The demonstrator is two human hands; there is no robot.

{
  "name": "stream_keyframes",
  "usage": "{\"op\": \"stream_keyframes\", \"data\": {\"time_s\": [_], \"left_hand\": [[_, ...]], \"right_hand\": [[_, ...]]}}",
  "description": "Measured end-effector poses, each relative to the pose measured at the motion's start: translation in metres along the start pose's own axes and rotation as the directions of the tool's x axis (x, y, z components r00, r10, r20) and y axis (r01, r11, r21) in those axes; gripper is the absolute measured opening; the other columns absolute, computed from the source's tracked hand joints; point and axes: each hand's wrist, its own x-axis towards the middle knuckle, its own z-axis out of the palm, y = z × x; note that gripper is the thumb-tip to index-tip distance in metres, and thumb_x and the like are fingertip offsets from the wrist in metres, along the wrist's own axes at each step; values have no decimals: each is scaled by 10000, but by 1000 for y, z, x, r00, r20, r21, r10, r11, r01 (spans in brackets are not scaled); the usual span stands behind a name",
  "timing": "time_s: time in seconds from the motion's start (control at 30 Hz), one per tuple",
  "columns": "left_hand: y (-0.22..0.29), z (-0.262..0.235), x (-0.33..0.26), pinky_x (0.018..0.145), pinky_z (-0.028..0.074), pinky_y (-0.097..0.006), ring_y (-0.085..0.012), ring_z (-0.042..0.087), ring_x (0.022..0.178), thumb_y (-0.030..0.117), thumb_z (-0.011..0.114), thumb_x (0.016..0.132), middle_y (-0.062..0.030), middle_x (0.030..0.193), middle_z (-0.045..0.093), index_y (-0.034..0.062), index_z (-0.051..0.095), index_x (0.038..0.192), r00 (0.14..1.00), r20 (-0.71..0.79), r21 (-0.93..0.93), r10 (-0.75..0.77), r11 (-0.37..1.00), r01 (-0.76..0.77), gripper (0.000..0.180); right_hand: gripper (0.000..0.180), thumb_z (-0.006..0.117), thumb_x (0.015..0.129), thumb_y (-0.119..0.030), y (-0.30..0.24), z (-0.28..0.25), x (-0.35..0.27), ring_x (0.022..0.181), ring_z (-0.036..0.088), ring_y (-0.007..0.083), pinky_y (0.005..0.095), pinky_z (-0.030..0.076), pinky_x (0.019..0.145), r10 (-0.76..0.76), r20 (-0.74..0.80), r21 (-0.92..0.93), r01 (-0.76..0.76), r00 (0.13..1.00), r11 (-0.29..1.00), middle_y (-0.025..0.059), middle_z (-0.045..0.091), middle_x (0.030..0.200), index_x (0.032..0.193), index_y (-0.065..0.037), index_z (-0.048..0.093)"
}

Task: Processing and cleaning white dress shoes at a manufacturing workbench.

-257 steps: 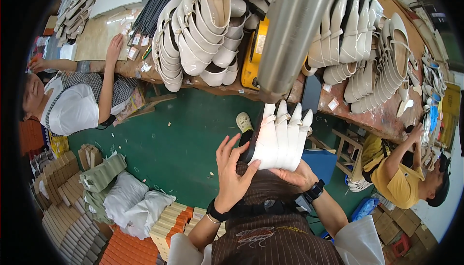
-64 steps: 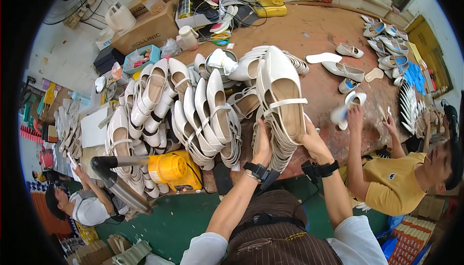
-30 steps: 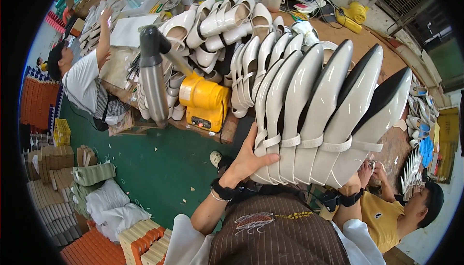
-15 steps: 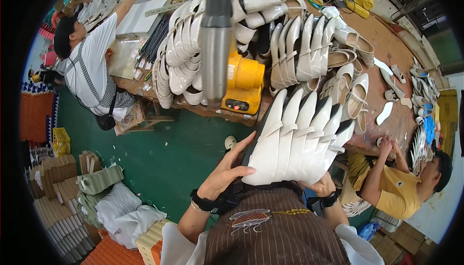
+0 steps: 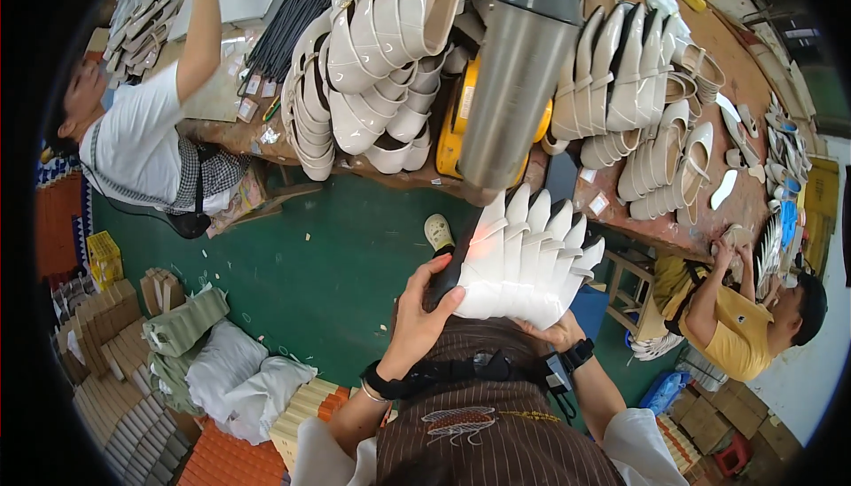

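Note:
A nested stack of glossy white strap shoes [image 5: 527, 269] is held between my two hands in front of my brown striped apron. My left hand [image 5: 421, 313] wraps round the stack's left end, fingers behind a dark sole and thumb near the white upper. On the lower right, my right hand [image 5: 558, 333] grips the stack from below, some fingers hidden under the shoes. Just above the left end hangs a steel nozzle [image 5: 514, 87], close to the toes. A reddish glow falls on the leftmost shoe. Behind the nozzle shows a yellow machine body [image 5: 454, 127].
Piles of finished shoes [image 5: 372, 51] crowd the worktable [image 5: 612, 202]. One person in white [image 5: 142, 145] reaches over the table at left. Another in a yellow shirt [image 5: 727, 326] handles a shoe at right. Cartons [image 5: 97, 335] and white sacks [image 5: 230, 388] stand lower left.
My hands have brought the shoe stack under the nozzle, and a red glow now shows on it. My view has shifted nearer the table. The person at left has leaned further forward.

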Motion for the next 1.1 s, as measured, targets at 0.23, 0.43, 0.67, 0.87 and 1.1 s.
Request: {"op": "stream_keyframes", "data": {"time_s": [0.23, 0.43, 0.67, 0.87, 1.1], "left_hand": [[20, -15, 0, 1019, 365, -402, -323, 463, 1227, 258, 708, 799, -177, 1234, 560, -8, 573, 1203, 969, -113, 455, 221, 878, -148, 502], [31, -30, -16, 1031, 355, -420, -331, 462, 1243, 280, 714, 779, -186, 1228, 560, -18, 567, 1199, 966, -117, 434, 232, 887, -161, 536], [22, -45, -26, 1054, 327, -379, -285, 467, 1233, 296, 664, 814, -180, 1226, 544, -53, 545, 1208, 953, -253, 142, 168, 981, -135, 540], [19, -58, -37, 1065, 319, -363, -240, 489, 1195, 316, 653, 829, -170, 1210, 547, -90, 512, 1225, 938, -308, 78, 161, 987, -144, 585], [11, -70, -53, 1011, 349, -337, -213, 499, 1126, 397, 640, 830, -145, 1175, 548, -90, 503, 1219, 905, -409, 10, 112, 993, -119, 638]], "right_hand": [[469, 437, 988, -361, 10, 24, 3, 1086, 608, 339, 481, 547, 866, -15, -131, -24, 12, 991, 1000, 179, 585, 1237, 1289, -4, 480], [408, 427, 997, -275, 15, 34, 7, 1117, 594, 325, 493, 525, 902, 48, -35, -60, -50, 998, 997, 179, 574, 1262, 1286, 4, 497], [353, 425, 996, -191, 27, 65, 18, 1108, 602, 299, 440, 519, 926, 107, 34, -85, -103, 994, 991, 175, 585, 1248, 1269, 16, 509], [334, 433, 991, -177, 34, 76, 24, 1073, 619, 279, 415, 537, 884, 98, -68, -205, -110, 993, 973, 158, 603, 1227, 1252, 10, 526], [288, 485, 969, -122, 65, 131, 29, 1012, 642, 237, 380, 555, 850, -232, -337, -702, -79, 912, 708, 140, 621, 1192, 1217, 9, 550]]}}
